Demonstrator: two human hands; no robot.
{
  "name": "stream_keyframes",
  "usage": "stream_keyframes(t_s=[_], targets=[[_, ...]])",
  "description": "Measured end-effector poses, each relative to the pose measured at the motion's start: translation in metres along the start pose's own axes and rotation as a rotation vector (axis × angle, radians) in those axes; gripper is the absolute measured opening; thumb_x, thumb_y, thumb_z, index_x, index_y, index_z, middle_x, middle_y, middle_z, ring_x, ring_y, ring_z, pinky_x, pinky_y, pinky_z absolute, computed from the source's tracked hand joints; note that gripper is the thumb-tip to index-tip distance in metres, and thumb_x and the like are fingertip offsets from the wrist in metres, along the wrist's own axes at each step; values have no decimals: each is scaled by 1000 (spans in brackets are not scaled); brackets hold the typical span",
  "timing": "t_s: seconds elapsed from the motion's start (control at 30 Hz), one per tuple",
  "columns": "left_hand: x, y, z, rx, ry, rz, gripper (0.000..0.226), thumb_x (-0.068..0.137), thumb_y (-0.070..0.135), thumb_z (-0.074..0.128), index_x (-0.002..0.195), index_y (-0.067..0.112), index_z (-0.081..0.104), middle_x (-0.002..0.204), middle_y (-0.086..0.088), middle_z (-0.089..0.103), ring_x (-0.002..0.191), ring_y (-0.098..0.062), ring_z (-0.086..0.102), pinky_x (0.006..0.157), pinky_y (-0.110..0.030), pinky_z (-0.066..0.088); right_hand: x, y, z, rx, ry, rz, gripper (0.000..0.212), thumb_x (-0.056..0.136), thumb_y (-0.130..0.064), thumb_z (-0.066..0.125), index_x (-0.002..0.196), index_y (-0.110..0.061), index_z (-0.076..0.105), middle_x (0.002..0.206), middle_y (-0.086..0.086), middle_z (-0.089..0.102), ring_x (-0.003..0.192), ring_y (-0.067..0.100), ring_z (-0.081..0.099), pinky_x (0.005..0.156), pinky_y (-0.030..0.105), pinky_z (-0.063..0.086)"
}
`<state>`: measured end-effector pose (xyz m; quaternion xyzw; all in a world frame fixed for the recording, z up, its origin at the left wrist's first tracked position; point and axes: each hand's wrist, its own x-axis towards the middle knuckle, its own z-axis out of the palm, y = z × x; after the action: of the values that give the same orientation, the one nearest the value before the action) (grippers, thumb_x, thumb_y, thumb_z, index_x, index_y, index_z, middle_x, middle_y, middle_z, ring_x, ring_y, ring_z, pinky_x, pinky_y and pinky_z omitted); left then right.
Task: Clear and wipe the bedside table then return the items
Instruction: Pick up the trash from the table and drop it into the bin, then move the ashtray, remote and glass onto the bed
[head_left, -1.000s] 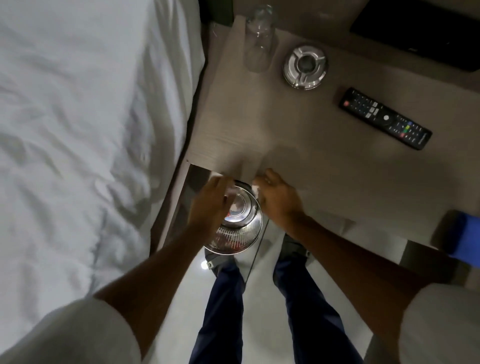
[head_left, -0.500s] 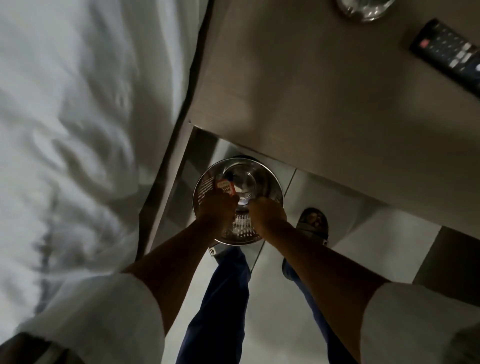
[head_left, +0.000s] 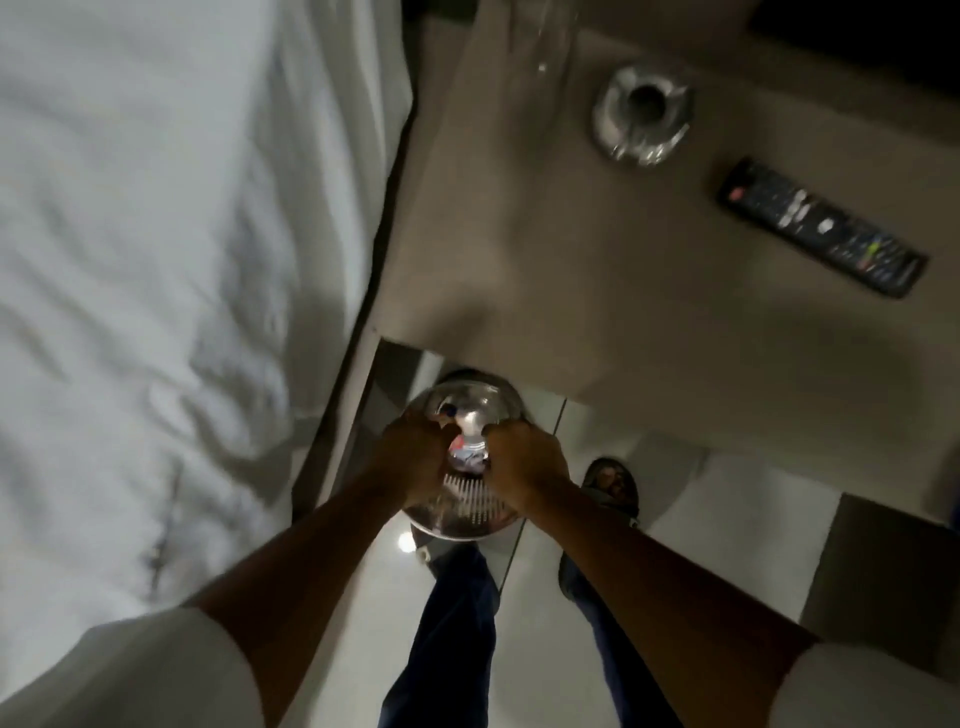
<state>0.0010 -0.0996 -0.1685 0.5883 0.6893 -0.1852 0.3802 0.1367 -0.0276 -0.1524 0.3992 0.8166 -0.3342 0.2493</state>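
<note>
We see a bed (head_left: 156, 234) filling the left side, covered in a white, rumpled sheet whose edge hangs down just beside the worktop (head_left: 571, 291). Along that hanging edge we make out a dark strip of bed frame (head_left: 332, 431), though blur hides its detail. Below the worktop's near edge lies a pale, glossy tiled floor (head_left: 727, 499), with a thin dark joint line (head_left: 535, 493) running across it and a small bright glare spot (head_left: 404, 542). At the top right corner we see a black panel (head_left: 857, 31); we cannot tell what it is. At the lower right stands a brown block (head_left: 883, 571) on the floor.
</note>
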Motion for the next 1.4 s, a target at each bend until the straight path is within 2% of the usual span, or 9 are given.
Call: stream_keyframes(t_s=[0.23, 0.4, 0.5, 0.6, 0.73, 0.83, 0.97, 1.2, 1.4], targets=[[7, 26, -83, 49, 308, 171, 33, 82, 16, 60, 115, 19, 65, 108, -7, 71, 102, -30, 64, 81, -38, 55, -17, 48, -111, 78, 194, 27, 10, 77, -8, 50, 83, -13, 56, 87, 10, 64, 83, 35, 65, 69, 35, 48], [40, 64, -130, 91, 584, 351, 23, 72, 11, 72, 95, 13, 71, 91, -11, 72, 75, -30, 68, 61, -32, 53, -19, 110, -154, -16, 276, 80, 26, 79, -5, 45, 102, -9, 57, 105, 13, 62, 97, 33, 61, 76, 37, 48], [79, 82, -163, 196, 699, 421, 31, 85, 25, 62, 113, 16, 68, 114, -13, 69, 95, -32, 66, 75, -36, 52, -19, 153, -172, -47, 440, 109, 44, 74, -5, 51, 117, -10, 53, 117, 15, 56, 110, 34, 51, 86, 41, 44], [126, 105, -210, 166, 618, 299, 55, 91, 48, 52, 138, 19, 48, 140, -13, 52, 123, -33, 49, 97, -43, 42, -14, 203, -191, -84, 586, 253, 61, 69, -11, 63, 127, -9, 46, 126, 18, 50, 118, 37, 45, 96, 48, 38], [177, 122, -259, 10, 584, 177, 102, 74, 70, 62, 152, 19, 22, 158, -18, 23, 143, -38, 22, 115, -53, 26, -10, 260, -206, -83, 485, 416, 92, 63, -29, 76, 141, -16, 28, 140, 17, 39, 130, 36, 34, 103, 51, 32], [203, 124, -268, 44, 484, 79, 115, 68, 76, 62, 155, 25, 6, 163, -17, 6, 148, -39, 10, 119, -57, 15, -9, 287, -205, -74, 398, 427, 87, 70, -28, 72, 143, -18, 26, 141, 14, 42, 130, 35, 36, 105, 50, 30], [210, 125, -251, 3, 474, 73, 97, 74, 63, 68, 152, 33, 19, 161, -15, 11, 142, -44, 19, 113, -60, 22, -12, 296, -201, -121, 446, 378, 66, 75, -21, 69, 134, -20, 40, 124, 15, 55, 116, 35, 48, 97, 48, 34], [136, 133, -197, -186, 549, 123, 94, 61, 43, 84, 143, 32, 39, 144, -11, 37, 125, -38, 40, 102, -47, 40, -29, 247, -179, 55, 431, 404, 68, 71, -26, 74, 129, -11, 43, 124, 16, 54, 114, 34, 49, 90, 45, 45], [32, 102, -169, -293, 775, 15, 85, 59, 59, 78, 134, 25, 54, 141, -8, 46, 126, -32, 45, 105, -42, 37, -44, 166, -178, 106, 448, 334, 60, 72, -23, 72, 124, -8, 46, 121, 17, 58, 111, 36, 51, 85, 42, 47]])
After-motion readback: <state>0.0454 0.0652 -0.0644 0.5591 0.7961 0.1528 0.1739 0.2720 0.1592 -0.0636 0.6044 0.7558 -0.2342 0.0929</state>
